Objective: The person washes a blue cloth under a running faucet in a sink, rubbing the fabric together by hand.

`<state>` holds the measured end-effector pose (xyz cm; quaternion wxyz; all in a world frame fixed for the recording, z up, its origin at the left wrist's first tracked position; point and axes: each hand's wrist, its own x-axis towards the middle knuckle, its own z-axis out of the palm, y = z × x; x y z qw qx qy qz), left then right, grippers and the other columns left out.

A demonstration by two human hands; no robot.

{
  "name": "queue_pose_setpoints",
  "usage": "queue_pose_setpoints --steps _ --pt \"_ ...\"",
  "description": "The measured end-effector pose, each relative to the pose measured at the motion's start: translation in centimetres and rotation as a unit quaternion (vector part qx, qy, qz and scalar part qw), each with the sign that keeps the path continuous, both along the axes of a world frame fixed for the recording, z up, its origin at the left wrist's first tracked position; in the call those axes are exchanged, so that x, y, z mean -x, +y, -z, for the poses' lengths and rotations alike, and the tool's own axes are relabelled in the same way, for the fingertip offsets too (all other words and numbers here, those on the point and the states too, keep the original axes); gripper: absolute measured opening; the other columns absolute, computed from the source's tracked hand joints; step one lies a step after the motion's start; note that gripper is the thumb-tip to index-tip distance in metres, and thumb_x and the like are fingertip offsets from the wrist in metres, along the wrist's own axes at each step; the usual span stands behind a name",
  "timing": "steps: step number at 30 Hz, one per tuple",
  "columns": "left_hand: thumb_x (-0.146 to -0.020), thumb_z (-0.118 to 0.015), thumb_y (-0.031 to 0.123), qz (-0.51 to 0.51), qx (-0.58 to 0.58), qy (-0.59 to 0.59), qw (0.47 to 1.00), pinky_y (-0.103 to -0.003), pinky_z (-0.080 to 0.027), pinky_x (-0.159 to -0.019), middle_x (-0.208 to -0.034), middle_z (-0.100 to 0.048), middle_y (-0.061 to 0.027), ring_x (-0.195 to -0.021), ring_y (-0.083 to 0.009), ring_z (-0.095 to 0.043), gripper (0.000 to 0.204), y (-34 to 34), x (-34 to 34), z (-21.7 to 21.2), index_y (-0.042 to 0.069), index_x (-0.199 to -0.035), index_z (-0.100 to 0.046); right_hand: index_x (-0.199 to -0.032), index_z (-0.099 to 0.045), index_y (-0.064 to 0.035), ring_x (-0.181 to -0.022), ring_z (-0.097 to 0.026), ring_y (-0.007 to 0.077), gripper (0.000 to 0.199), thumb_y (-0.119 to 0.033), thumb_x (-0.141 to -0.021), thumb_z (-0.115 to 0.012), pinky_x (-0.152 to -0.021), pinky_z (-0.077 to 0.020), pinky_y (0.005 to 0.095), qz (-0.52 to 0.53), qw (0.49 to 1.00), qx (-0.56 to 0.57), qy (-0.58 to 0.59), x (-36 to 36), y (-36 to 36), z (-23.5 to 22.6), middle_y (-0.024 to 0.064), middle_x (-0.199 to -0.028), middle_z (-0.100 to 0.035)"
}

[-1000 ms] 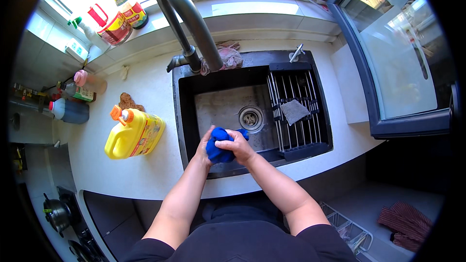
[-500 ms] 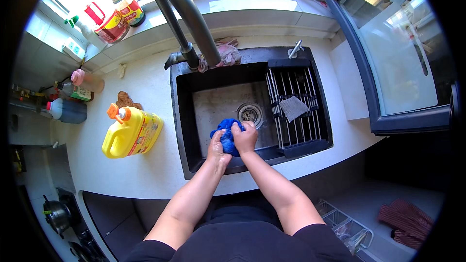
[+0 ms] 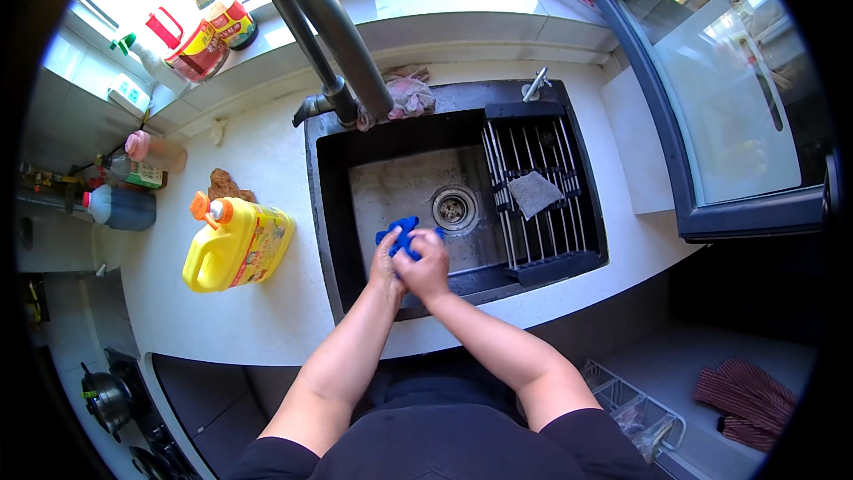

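A bunched blue cloth is squeezed between my two hands over the near part of the dark sink. My left hand grips it from the left, fingers curled round. Pressed against it from the right, my right hand partly covers the cloth. Beyond my hands lies the round drain in the sink floor. The tall grey faucet rises at the sink's back edge, and no running water shows beneath it.
A roll-up rack spans the sink's right side with a grey scouring pad on it. On the left counter stand a yellow jug, a brown rag and several bottles. A pink rag lies behind the faucet. An open window juts in at right.
My hands have shifted slightly left and closed together. The blue cloth is squeezed smaller, with less of it showing. My right hand now covers more of it.
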<state>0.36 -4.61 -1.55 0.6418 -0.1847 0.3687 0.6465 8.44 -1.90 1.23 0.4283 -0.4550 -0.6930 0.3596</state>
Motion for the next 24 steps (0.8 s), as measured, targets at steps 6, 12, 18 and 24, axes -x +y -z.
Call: queue_pose_setpoints --steps 6,12,18,24 --pt "-0.082 -0.058 0.025 -0.006 0.1 0.003 0.995 -0.034 -0.05 -0.072 -0.081 -0.059 -0.0047 -0.075 -0.0206 -0.059 0.017 0.3 -0.8 -2.5 0.009 -0.088 -0.056 -0.06 -0.054 -0.0016 -0.066 -0.057 0.0387 0.026 -0.023 -0.067 -0.066 -0.057 -0.0449 0.0434 0.033 0.994 0.095 -0.047 -0.1 2.5 0.8 0.0209 -0.069 -0.057" --pt "-0.067 -0.074 0.011 0.244 -0.02 0.469 0.849 -0.03 -0.044 -0.078 -0.086 -0.057 -0.0051 -0.081 -0.017 -0.055 0.03 1.3 0.6 -6.8 0.008 -0.089 -0.053 -0.088 -0.064 -0.0046 -0.079 -0.063 0.0218 0.042 -0.046 -0.083 -0.06 -0.072 -0.0458 0.035 0.077 0.951 0.296 0.043 -4.5 5.3 9.0 0.0088 -0.082 -0.067" --pt "-0.062 -0.054 -0.005 0.335 -0.092 0.663 0.663 -0.031 -0.039 -0.088 -0.1 -0.051 -0.0082 -0.097 -0.0189 -0.05 0.045 1.3 2.0 -7.2 0.009 -0.104 -0.044 -0.136 -0.032 0.001 -0.116 -0.044 0.0172 0.067 -0.034 -0.087 -0.061 -0.1 -0.0336 0.0296 -0.179 0.878 0.361 0.259 -4.4 6.1 0.5 0.0096 -0.128 -0.044" --pt "-0.066 -0.056 -0.006 0.204 -0.077 0.627 0.748 -0.03 -0.04 -0.088 -0.103 -0.047 -0.0118 -0.097 -0.0204 -0.049 0.051 0.2 3.6 -3.5 0.007 -0.111 -0.034 -0.12 -0.05 0.0001 -0.095 -0.056 0.0113 0.05 -0.011 -0.077 -0.072 -0.086 -0.0442 0.0249 -0.161 0.829 0.476 0.246 -4.3 6.2 -2.4 0.0055 -0.108 -0.058"
